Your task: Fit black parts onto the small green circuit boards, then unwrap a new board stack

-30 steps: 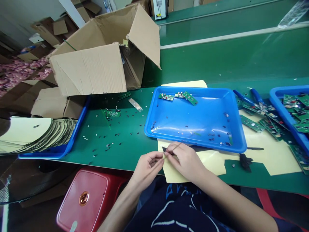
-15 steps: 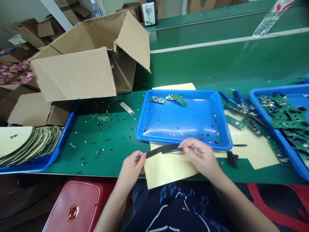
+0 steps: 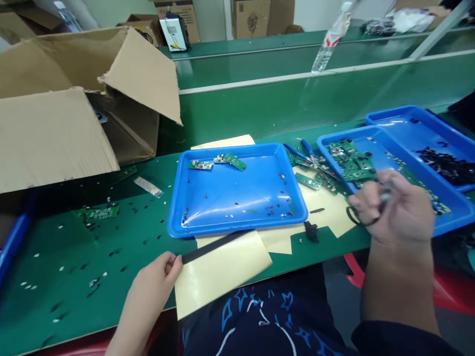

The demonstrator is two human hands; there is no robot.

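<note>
My left hand [image 3: 154, 282] pinches the left corner of a yellow backing sheet [image 3: 218, 274] that hangs over the table's near edge, right where a black adhesive strip [image 3: 213, 247] ends. The strip runs along the sheet's top edge toward the blue tray [image 3: 237, 225]. My right hand [image 3: 395, 210] is raised to the right, in front of a second blue tray [image 3: 445, 200] holding green circuit boards [image 3: 351, 160]. Its fingers are closed on a thin black curled strip, blurred by motion.
A large open cardboard box [image 3: 55, 133] stands at the left. Small black and white bits litter the green table [image 3: 92, 257]. Blue pliers [image 3: 304, 148] and loose boards lie between the trays. A third blue tray [image 3: 415, 121] sits far right; a plastic bottle [image 3: 328, 42] stands behind.
My right hand has left the sheet and swung up to the right with a peeled black strip. My view has turned right. The left hand keeps hold of the sheet's corner.
</note>
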